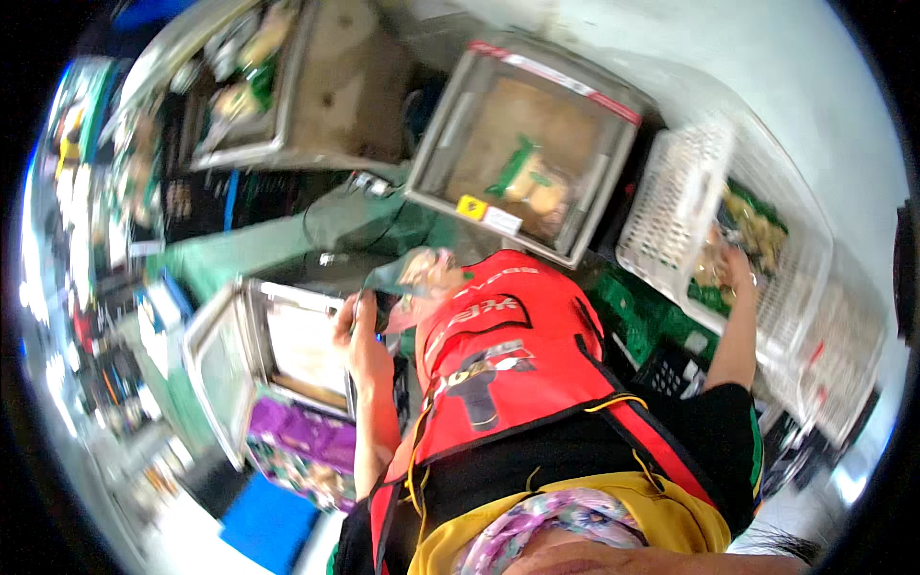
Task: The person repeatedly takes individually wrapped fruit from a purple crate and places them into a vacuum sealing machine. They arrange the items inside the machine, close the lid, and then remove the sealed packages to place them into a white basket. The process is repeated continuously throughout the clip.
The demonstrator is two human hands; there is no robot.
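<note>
My left hand [359, 331] is closed on the edge of a clear plastic bag [433, 273] with pale pieces inside. That bag hangs out to the right of the hand, in front of my red apron [513, 355]. On the far right, my right hand [736, 266] reaches down into a white perforated basket [671, 201]. Its fingers curl against one of the clear, green-marked food bags [707, 268] in there; they are partly hidden and small. More such bags [762, 230] lie beside it in the basket.
Ahead stands a grey-rimmed vacuum chamber machine [460, 125] with a green-and-clear food bag [537, 187] in it. A similar machine [350, 96] is at far left. An open-lidded box [220, 369] stands near my left arm, above a purple package [302, 431]. A green crate [637, 311] is near my right side.
</note>
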